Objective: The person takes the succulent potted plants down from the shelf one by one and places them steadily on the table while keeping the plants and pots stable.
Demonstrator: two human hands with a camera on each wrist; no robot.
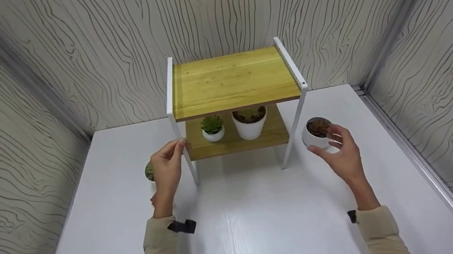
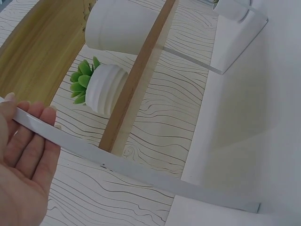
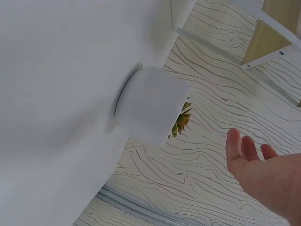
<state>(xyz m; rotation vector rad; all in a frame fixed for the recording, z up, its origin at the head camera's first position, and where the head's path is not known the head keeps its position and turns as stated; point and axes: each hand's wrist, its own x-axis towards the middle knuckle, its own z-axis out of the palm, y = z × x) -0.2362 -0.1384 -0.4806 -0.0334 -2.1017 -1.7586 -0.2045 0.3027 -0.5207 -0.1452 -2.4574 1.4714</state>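
Note:
A two-tier shelf [image 1: 234,78] with wooden boards and white metal side frames stands at the back of the white table. My left hand [image 1: 167,167] pinches its front left leg [image 2: 141,175] between thumb and fingers, near the lower board. On that lower board sit a small ribbed white pot with a green succulent [image 1: 212,124] and a larger white pot [image 1: 249,129] with a plant in dark soil. Right of the shelf, a white pot [image 3: 153,106] with a brownish succulent [image 1: 318,127] stands on the table. My right hand [image 1: 345,156] hovers beside it, fingers spread and apart from it.
Another green plant [image 1: 149,171] stands left of the shelf, partly hidden behind my left hand. Something reddish-brown [image 1: 154,200] peeks out beside the left wrist. Wood-patterned panels [image 1: 117,50] enclose the table [image 1: 237,227] at the back and both sides.

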